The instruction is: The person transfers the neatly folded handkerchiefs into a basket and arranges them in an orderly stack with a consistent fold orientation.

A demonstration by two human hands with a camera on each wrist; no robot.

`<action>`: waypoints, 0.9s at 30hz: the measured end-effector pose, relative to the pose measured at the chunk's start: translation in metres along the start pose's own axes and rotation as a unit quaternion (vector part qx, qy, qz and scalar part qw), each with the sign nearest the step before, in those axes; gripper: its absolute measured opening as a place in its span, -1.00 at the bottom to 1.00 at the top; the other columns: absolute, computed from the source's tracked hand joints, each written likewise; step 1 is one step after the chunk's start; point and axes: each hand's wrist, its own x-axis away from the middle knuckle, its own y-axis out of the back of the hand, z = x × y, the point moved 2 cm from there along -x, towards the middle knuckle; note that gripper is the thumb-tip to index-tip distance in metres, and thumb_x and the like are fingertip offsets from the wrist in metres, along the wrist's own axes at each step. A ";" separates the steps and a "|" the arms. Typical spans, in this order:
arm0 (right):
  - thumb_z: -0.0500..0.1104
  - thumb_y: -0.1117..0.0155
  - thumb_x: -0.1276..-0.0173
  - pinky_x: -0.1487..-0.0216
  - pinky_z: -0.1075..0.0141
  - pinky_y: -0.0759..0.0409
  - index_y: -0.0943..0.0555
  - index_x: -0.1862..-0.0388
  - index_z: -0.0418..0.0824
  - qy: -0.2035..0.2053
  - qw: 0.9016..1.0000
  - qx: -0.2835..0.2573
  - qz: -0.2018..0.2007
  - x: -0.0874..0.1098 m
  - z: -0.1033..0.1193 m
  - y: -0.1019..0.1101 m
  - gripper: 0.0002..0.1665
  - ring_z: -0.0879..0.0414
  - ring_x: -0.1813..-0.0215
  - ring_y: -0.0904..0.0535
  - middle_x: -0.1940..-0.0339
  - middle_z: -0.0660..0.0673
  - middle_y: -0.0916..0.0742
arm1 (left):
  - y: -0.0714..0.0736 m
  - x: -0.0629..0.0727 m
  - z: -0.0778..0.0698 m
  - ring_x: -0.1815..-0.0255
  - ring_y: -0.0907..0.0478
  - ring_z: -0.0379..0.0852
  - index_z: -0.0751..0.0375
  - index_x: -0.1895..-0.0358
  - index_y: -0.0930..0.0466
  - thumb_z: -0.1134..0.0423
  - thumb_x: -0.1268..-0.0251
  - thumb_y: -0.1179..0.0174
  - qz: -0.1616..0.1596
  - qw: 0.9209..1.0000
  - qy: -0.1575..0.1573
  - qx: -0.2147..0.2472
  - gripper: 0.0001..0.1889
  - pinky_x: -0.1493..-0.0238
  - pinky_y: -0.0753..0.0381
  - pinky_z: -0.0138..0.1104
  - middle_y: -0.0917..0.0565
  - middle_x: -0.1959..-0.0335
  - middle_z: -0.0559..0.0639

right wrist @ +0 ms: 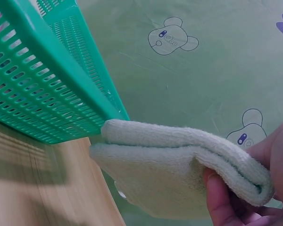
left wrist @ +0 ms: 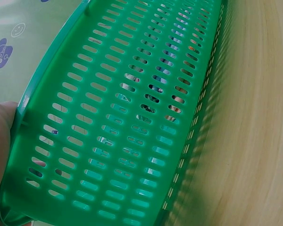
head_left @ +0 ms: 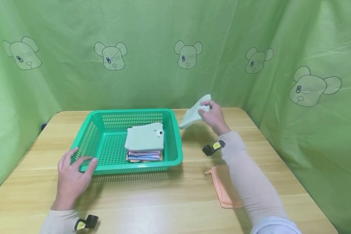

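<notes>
My right hand (head_left: 213,117) pinches a folded pale green towel (head_left: 195,112) by one edge, tilted in the air just right of the green plastic basket (head_left: 177,139). In the right wrist view the towel (right wrist: 155,165) shows its thick folded layers, with thumb and fingers gripping one end. My left hand (head_left: 74,175) holds the basket's near left corner, fingers over the rim and thumb along the front. Inside the basket, on the right side, lies a stack of folded towels: a pale green one (head_left: 144,138) with an eye design on top, striped coloured ones (head_left: 143,156) below.
An orange folded cloth (head_left: 226,188) lies on the wooden table (head_left: 152,201), partly hidden under my right forearm. A green curtain (head_left: 152,74) with printed bear heads stands behind the table and along its sides.
</notes>
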 end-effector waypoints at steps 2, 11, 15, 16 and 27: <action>-0.30 -0.16 -0.36 0.15 0.33 -0.62 -0.42 -0.23 -0.31 0.002 1.000 -0.001 -0.002 0.000 0.002 0.002 -0.54 0.01 0.14 -0.52 -0.08 -0.27 -0.52 | 0.000 0.000 -0.001 -0.42 0.07 0.48 0.37 0.12 -0.64 0.00 -0.39 -0.10 0.000 1.000 -0.001 0.001 -0.58 -0.25 0.10 0.42 -0.18 -0.41 0.42; -0.28 -0.19 -0.36 0.18 0.33 -0.60 -0.43 -0.23 -0.27 0.010 1.000 -0.013 -0.018 -0.001 0.014 0.000 -0.54 0.05 0.17 -0.50 -0.10 -0.23 -0.52 | -0.001 0.000 0.002 -0.43 0.10 0.47 0.36 0.09 -0.63 -0.01 -0.39 -0.09 0.007 1.000 0.006 -0.004 -0.57 -0.25 0.12 0.44 -0.16 -0.43 0.40; -0.30 -0.18 -0.35 0.17 0.33 -0.61 -0.44 -0.21 -0.28 0.013 1.000 -0.021 -0.019 -0.001 0.018 -0.001 -0.56 0.03 0.15 -0.51 -0.09 -0.23 -0.53 | -0.001 0.000 0.002 -0.43 0.10 0.48 0.36 0.09 -0.63 -0.01 -0.40 -0.09 0.010 1.000 0.008 -0.005 -0.57 -0.24 0.12 0.45 -0.16 -0.43 0.41; -0.30 -0.18 -0.35 0.17 0.32 -0.61 -0.44 -0.21 -0.28 0.015 1.000 -0.021 -0.018 -0.001 0.018 -0.002 -0.56 0.03 0.15 -0.50 -0.08 -0.23 -0.53 | -0.001 0.000 0.002 -0.43 0.11 0.48 0.36 0.09 -0.63 -0.01 -0.40 -0.09 0.010 1.000 0.008 -0.005 -0.57 -0.24 0.12 0.45 -0.15 -0.43 0.41; -0.26 -0.19 -0.36 0.22 0.35 -0.58 -0.45 -0.20 -0.25 0.036 0.999 -0.024 -0.016 0.000 0.029 -0.005 -0.57 0.05 0.14 -0.47 -0.12 -0.22 -0.52 | 0.000 0.000 0.000 -0.42 0.09 0.49 0.37 0.09 -0.63 -0.01 -0.40 -0.09 0.006 1.000 0.007 -0.005 -0.57 -0.23 0.11 0.45 -0.16 -0.42 0.42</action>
